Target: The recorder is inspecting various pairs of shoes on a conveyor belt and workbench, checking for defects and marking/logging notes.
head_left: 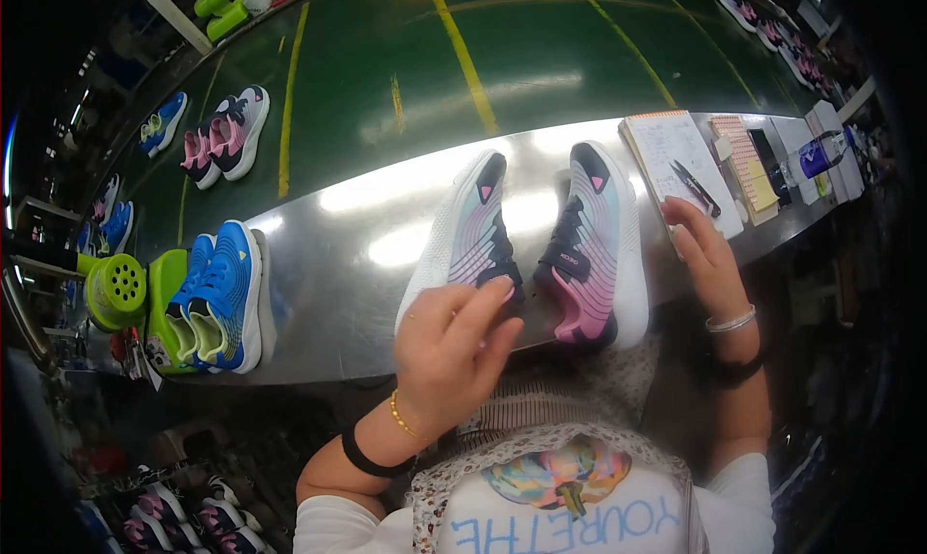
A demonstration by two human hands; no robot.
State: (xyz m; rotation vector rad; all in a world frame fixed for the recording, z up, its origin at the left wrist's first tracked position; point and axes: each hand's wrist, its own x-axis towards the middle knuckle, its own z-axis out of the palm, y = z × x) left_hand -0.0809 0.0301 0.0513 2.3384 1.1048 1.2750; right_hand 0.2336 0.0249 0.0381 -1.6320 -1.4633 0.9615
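Two sneakers stand side by side on the metal worktop, toes pointing away from me. The left sneaker [470,231] and the right sneaker [601,250] have white soles, black straps and striped uppers fading from pale blue-green to pink. My left hand [449,346] is over the heel end of the left sneaker, its fingertips at the strap and collar. Its thumb is apart from the half-bent fingers, and it covers the shoe's heel. Off to the right, my right hand [708,264] hovers beside the notepad [666,149], fingers stretched out and holding nothing. On that notepad lies a dark pen-like tool [695,187].
At left, blue sneakers [232,293] stand by a bright green holder [169,313]. Dark-and-pink sneakers [232,134] sit on the green belt [367,100] beyond the worktop [319,303]. Right of the notepad are an orange-edged pad [744,163] and a purple-labelled roll [816,158].
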